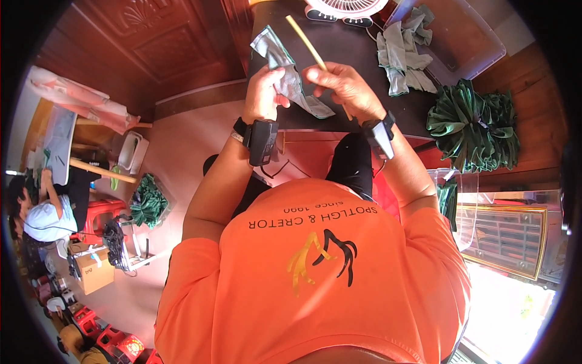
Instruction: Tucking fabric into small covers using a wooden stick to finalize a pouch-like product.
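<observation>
Over the dark table, my left hand is closed on a narrow grey fabric piece with green edging. One end of the fabric rises past the fingers; the other hangs down to the right. A thin pale yellow stick is pinched in my right hand, slanting up to the left. Its lower end shows beneath that hand. The two hands are close together but apart, and the stick stands just right of the fabric.
At the far edge stands a white fan. Several grey fabric pieces lie beside a clear plastic bin. Right of them sits a big dark green fabric bundle. Far left, another person sits at a table near another green bundle.
</observation>
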{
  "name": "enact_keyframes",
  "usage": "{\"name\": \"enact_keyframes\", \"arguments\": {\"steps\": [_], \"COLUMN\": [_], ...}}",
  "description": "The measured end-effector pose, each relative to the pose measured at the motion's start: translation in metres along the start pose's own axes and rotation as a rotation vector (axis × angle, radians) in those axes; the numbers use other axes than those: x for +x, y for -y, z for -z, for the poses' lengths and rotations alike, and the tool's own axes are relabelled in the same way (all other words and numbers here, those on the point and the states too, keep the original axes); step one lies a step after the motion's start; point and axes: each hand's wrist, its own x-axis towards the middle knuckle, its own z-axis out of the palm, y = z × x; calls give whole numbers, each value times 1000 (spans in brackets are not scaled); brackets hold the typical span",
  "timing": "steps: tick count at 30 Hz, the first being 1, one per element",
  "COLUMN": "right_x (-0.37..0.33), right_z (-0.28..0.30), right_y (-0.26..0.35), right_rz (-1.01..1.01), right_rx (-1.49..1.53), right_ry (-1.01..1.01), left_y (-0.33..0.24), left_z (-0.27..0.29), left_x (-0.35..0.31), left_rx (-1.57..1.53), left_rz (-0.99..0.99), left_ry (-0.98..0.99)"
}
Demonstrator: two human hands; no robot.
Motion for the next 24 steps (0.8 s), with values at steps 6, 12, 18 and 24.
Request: {"name": "enact_keyframes", "arguments": {"steps": [6,12,18,24], "right_x": [3,4,0,-9], "right_z": [-12,0,-14,-14], "right_y": [-7,-21,-20,-11], "right_rz": [3,61,34,-65], "right_rx": [-116,-148,-90,32], "right_ry": [-66,-154,-58,7], "left_y": [2,-7,10,17], "left_z": [-3,-7,-21,-16], "left_x": [-1,-20,-28,-23], "left_rx": [80,298,189,194], "left_rz": [48,-210,41,-28], "left_ry": [-29,-188,13,40]}}
